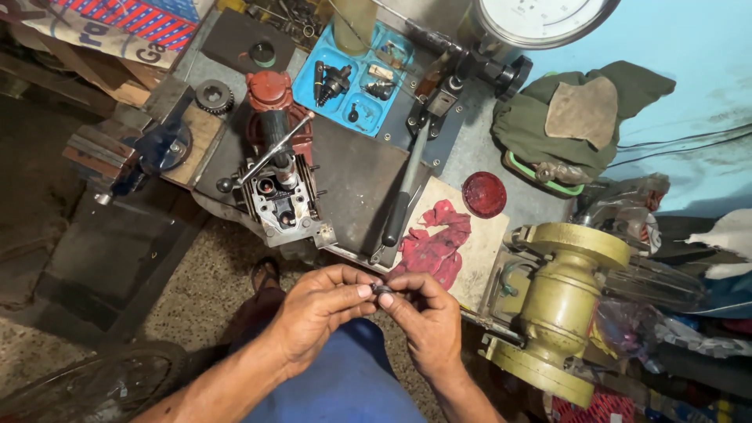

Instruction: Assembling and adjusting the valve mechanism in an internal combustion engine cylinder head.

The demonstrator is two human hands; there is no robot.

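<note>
Here we have both hands meeting over the lap, below the bench edge. Our left hand [317,309] and right hand [427,317] pinch one small dark metal part [383,290] between thumb and fingertips, each hand closed on one end of it. The part is tiny and mostly hidden by fingertips; it may be a ring or short bush, we cannot tell which.

Progress, as we judge it: the cylinder head [282,200] sits on the bench stripped open, its bores exposed, with a rod [270,153] leaning across it. Loose injector pieces lie in the blue tray [309,90]. So dismantling looks well along, while the part in hand is not yet fitted anywhere.

Axis: the part's long side seems to run left to right, from hand to hand, roughly level. Which end leads we cannot say.

A red rag [435,239] lies on the bench just beyond the hands.
</note>
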